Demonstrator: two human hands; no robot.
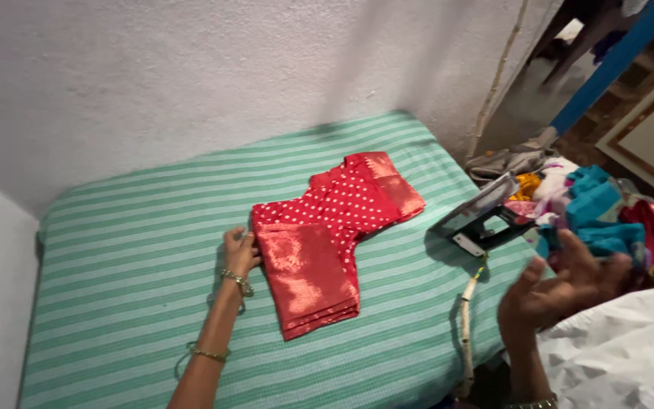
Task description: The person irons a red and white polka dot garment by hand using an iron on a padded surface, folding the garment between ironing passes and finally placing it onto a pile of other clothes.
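Note:
A red blouse with white dots [334,204] lies flat on a green-and-white striped bed sheet [130,250], its shiny red sleeves spread out. My left hand [240,250] rests on the sheet, fingers touching the edge of the near sleeve [308,276]. It wears bangles at the wrist and forearm. My right hand [562,284] hovers in the air at the right, fingers spread and holding nothing, just in front of a pile of clothes.
An electric iron [478,216] stands tilted at the bed's right edge, its cord [465,333] trailing toward me. A heap of coloured clothes [599,216], teal, red and yellow, sits to the right. White walls [191,68] bound the bed at back and left.

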